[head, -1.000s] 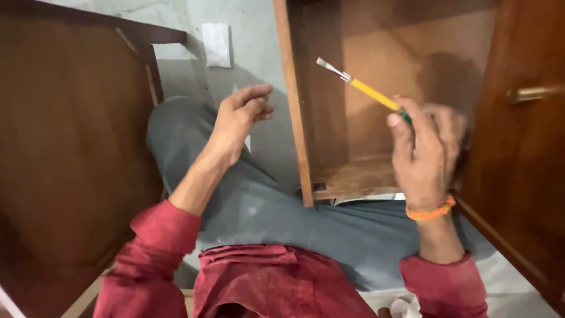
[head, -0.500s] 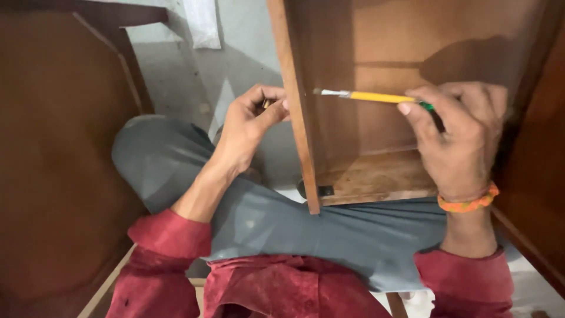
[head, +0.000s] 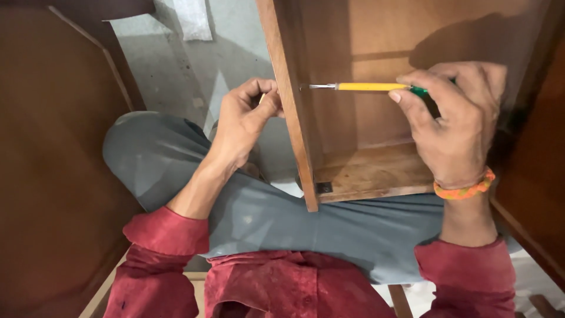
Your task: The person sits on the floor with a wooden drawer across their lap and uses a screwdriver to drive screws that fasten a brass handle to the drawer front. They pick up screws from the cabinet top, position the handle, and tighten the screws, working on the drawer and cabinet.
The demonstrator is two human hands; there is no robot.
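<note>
Head view: the right hand (head: 456, 126) is closing around the green end of a yellow-handled screwdriver (head: 372, 87), fingers curled over it and the thumb pressing along the shaft; the tool is lying level inside the open wooden cabinet (head: 376, 171), its thin metal tip meeting the inner face of the cabinet's side panel (head: 289, 106); an orange braided band (head: 465, 189) is sitting on that wrist. The left hand (head: 247, 121) is resting against the outer face of the same panel, opposite the tip, its fingers pinched together on something small and pale; what that is cannot be told, since the fingers are covering most of it. The person is sitting with grey-trousered legs (head: 282, 212) stretching under the cabinet's front edge, red sleeves (head: 165, 241) showing at both forearms. A dark wooden board (head: 53, 147) is standing to the left; beyond the left hand, a grey floor (head: 176, 76) is showing, with a white cloth (head: 193, 17) lying on it near the top edge.
</note>
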